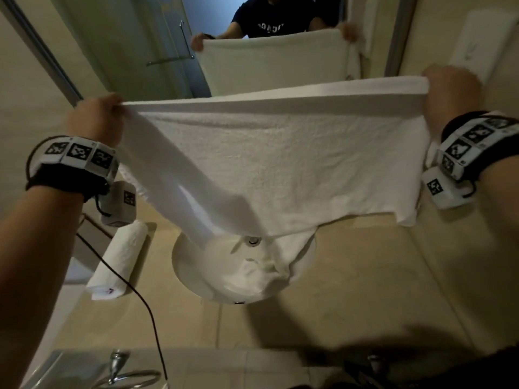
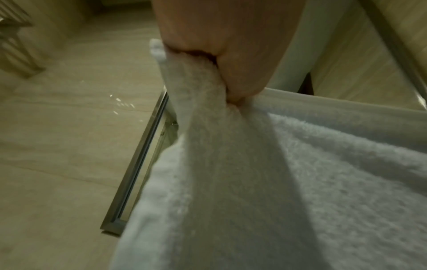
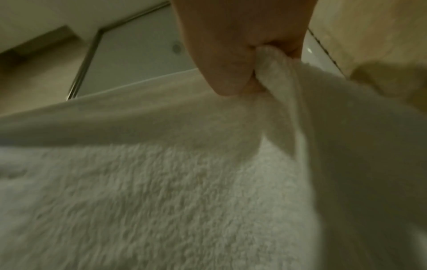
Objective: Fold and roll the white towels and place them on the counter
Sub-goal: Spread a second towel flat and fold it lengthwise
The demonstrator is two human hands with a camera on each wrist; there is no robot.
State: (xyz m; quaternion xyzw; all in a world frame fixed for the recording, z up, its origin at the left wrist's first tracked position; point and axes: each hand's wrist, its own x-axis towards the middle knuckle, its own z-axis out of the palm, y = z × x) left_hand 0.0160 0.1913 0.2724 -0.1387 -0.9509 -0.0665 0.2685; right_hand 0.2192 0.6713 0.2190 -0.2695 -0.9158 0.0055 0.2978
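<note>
I see the left hand and right hand each pinching a top corner of the white towel, stretched taut above the sink; a rolled towel lies on the counter left of the basin.

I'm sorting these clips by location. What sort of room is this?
Most likely a bathroom, perhaps a hotel's: a round white sink set in a beige counter, a wall mirror behind it, and a rolled towel beside the sink.
</note>
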